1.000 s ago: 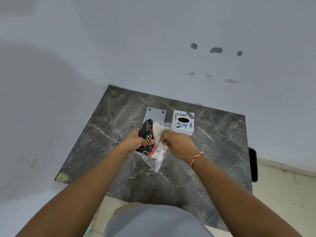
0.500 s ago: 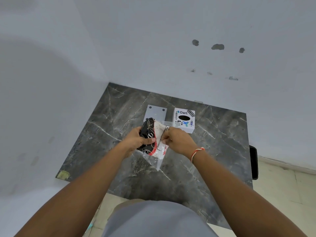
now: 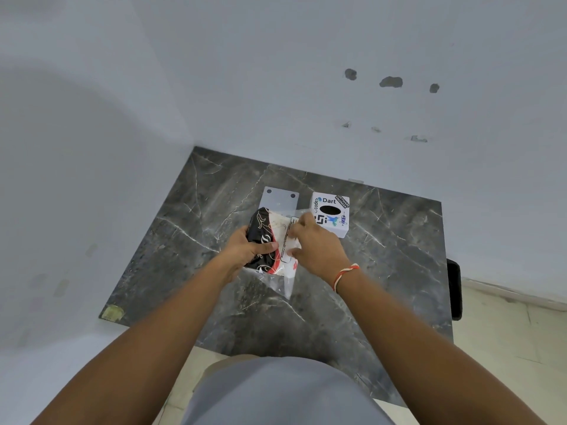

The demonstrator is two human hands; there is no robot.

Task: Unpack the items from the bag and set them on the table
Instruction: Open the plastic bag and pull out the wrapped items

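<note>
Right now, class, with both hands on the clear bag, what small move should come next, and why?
Probably slide the black patterned packet out leftward: the left hand grips it, the right hand pinches the clear bag, and bare table lies beside them.
</note>
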